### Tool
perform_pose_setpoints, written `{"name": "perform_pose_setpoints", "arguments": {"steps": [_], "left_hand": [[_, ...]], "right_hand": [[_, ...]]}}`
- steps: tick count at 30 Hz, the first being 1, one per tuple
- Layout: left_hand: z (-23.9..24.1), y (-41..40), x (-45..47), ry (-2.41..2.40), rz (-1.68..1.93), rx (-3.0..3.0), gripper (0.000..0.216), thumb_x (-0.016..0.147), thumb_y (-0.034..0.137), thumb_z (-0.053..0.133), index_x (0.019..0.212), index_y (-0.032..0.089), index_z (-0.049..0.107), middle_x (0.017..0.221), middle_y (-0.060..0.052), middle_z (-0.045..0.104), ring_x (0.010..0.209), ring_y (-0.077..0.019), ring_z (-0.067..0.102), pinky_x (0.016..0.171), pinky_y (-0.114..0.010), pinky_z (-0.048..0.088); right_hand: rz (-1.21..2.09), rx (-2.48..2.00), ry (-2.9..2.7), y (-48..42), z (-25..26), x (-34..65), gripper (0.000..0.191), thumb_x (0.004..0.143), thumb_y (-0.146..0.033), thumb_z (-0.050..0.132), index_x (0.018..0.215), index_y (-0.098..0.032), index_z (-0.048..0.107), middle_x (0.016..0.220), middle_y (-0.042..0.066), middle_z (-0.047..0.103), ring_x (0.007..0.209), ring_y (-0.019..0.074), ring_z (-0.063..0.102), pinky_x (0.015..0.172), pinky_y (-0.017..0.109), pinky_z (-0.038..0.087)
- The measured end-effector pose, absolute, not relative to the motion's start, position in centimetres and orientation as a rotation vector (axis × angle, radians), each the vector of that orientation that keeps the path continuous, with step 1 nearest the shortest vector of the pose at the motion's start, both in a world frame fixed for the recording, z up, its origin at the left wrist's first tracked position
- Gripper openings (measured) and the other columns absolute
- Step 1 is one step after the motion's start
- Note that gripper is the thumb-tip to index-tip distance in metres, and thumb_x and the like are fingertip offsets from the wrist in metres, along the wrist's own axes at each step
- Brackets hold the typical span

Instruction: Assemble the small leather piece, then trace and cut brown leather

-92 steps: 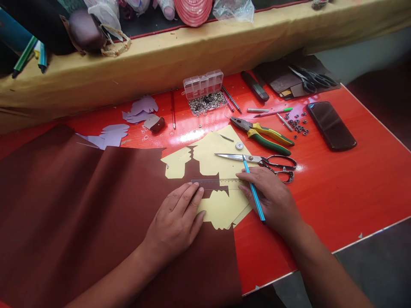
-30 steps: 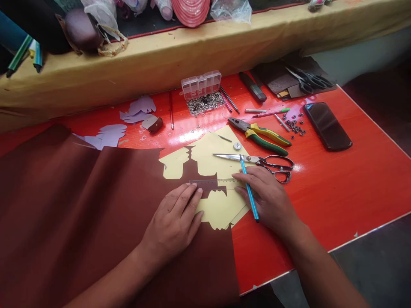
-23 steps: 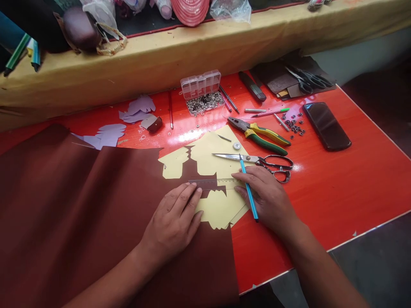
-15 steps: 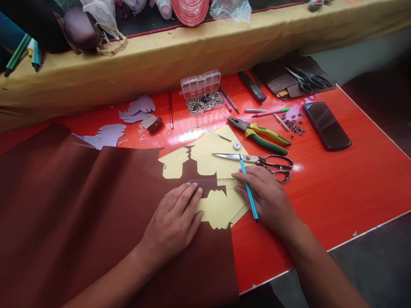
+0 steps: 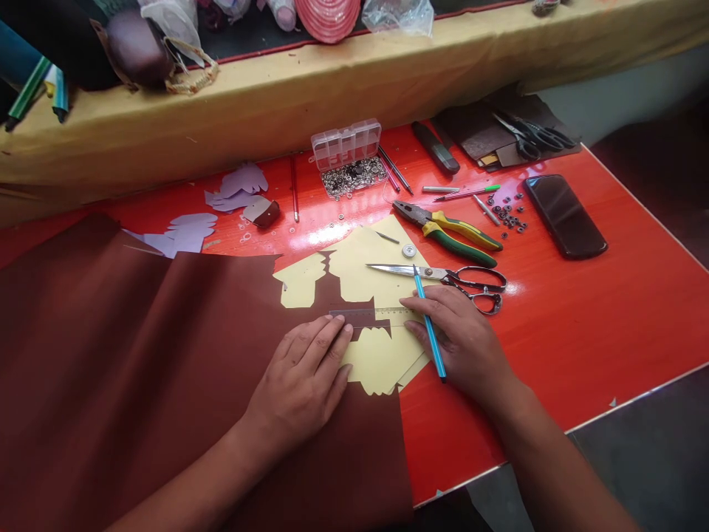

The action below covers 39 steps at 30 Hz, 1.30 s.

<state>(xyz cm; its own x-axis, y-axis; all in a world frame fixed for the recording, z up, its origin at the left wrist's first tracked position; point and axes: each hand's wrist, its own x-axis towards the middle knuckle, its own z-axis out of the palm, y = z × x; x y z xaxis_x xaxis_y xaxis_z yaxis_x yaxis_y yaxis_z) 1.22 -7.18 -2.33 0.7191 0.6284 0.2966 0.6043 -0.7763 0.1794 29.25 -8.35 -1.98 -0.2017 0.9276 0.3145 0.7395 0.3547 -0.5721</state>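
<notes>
My left hand (image 5: 304, 369) lies flat on the brown leather sheet (image 5: 221, 414), fingers stretched out. Its fingertips press the left end of a clear ruler (image 5: 360, 316), which spans the cut-out edge of the leather and the yellow paper (image 5: 382, 362) beneath. At the ruler's right end, my right hand (image 5: 457, 332) has its thumb and index finger closed, with a blue felt-tip pen (image 5: 433, 343) tucked between its fingers. The fingers hide that end of the ruler. Just beyond this hand lie large scissors (image 5: 429, 273), blades toward the left.
Pliers (image 5: 448, 229), a metal disc (image 5: 408, 250) and a phone (image 5: 565, 216) lie on the red table (image 5: 587, 332). Farther back are an open plastic box (image 5: 351, 166) of snap parts, a black cutter (image 5: 436, 148), black scissors (image 5: 529, 137) and paper cut-outs (image 5: 188, 233).
My left fingertips and the ruler have shifted very slightly to the right. My right hand and the pen stay practically where they were.
</notes>
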Motion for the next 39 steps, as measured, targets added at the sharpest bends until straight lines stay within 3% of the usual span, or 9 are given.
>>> {"name": "perform_pose_setpoints", "arguments": {"steps": [39], "left_hand": [[-2.55,-7.38,1.41,1.049,0.622,2.877,0.042,0.103,0.021,0.057,0.142,0.006,0.061,0.138,-0.019,0.071,0.129,-0.0328,0.064,0.109,-0.048,0.050]], "right_hand": [[0.351,-1.444,-1.978,-8.40,-2.19,29.16,0.023,0.102,-0.021,0.066,0.124,-0.024,0.069,0.111,0.011,0.072,0.105,0.0292,0.068,0.091,0.047,0.057]]}}
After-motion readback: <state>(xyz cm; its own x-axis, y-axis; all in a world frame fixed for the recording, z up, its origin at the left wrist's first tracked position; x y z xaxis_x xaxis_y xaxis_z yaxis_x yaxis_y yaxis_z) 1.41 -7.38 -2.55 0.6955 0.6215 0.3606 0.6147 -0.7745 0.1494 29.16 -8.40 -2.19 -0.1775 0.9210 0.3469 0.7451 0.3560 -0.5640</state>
